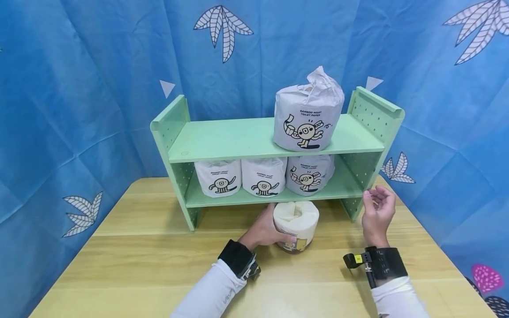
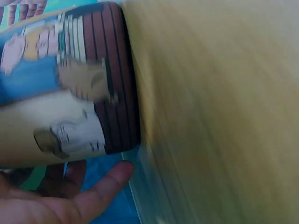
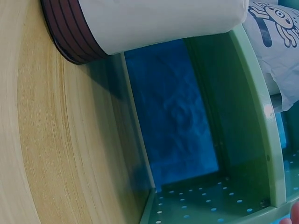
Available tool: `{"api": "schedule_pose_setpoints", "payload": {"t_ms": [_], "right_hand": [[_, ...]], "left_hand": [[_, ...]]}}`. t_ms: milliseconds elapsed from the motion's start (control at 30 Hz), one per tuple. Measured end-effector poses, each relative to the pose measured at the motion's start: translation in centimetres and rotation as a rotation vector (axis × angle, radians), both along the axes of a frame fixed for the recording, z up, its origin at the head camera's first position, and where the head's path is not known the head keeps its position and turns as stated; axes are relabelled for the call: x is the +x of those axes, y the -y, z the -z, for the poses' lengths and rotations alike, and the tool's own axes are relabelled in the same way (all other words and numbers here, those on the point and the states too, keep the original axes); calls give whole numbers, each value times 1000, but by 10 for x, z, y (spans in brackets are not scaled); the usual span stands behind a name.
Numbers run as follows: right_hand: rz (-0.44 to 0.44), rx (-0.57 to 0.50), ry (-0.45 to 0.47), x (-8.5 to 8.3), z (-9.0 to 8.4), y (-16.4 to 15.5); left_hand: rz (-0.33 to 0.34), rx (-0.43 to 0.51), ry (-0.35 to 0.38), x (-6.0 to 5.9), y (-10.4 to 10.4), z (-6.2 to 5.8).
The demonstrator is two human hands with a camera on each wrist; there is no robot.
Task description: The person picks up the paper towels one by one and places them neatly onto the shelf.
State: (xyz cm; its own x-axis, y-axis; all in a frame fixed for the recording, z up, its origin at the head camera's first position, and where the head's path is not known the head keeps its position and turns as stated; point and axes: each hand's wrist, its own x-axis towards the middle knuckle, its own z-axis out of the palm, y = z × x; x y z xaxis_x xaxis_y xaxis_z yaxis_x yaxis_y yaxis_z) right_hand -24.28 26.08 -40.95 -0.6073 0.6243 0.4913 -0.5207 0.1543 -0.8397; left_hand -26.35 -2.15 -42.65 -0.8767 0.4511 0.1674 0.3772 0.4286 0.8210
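Note:
A toilet paper roll (image 1: pixel 296 225) with a white top, cartoon print and a brown striped lower band is at the table's middle, in front of the shelf. My left hand (image 1: pixel 268 227) holds it from the left, thumb across the front; the far fingers are hidden behind it. In the left wrist view the printed roll (image 2: pixel 60 88) fills the upper left, with the left hand (image 2: pixel 65 200) below it. Whether its base touches the table cannot be told. My right hand (image 1: pixel 379 210) is by the shelf's right side panel, fingers loosely curled, holding nothing.
A green two-tier shelf (image 1: pixel 226 137) stands on the wooden table (image 1: pixel 139 265). One wrapped toilet paper roll (image 1: pixel 308 115) sits on its upper board. Three wrapped rolls line the lower board, the rightmost roll (image 1: pixel 310 174) near the right panel. A blue curtain (image 1: pixel 99 88) surrounds the table.

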Motion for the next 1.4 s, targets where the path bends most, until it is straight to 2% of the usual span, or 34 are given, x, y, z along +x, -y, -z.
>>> {"api": "schedule_pose_setpoints", "payload": {"t_ms": [333,600,833,1100,1400], "right_hand": [[-21,3,-7,-1,-3,3],[-37,19,-2,-2,-2,6],[-55,43,13,-4,2,9],[-85,58,-20,1,-3,17],[-127,122,-81,7,-12,30]], "left_hand": [[-18,22,35,7,3,-6],[48,34,-34,8,4,-5],[14,56,-1,15,5,-3],[3,69,-36,17,6,-2],[-36,40,-49,20,11,-1]]}}
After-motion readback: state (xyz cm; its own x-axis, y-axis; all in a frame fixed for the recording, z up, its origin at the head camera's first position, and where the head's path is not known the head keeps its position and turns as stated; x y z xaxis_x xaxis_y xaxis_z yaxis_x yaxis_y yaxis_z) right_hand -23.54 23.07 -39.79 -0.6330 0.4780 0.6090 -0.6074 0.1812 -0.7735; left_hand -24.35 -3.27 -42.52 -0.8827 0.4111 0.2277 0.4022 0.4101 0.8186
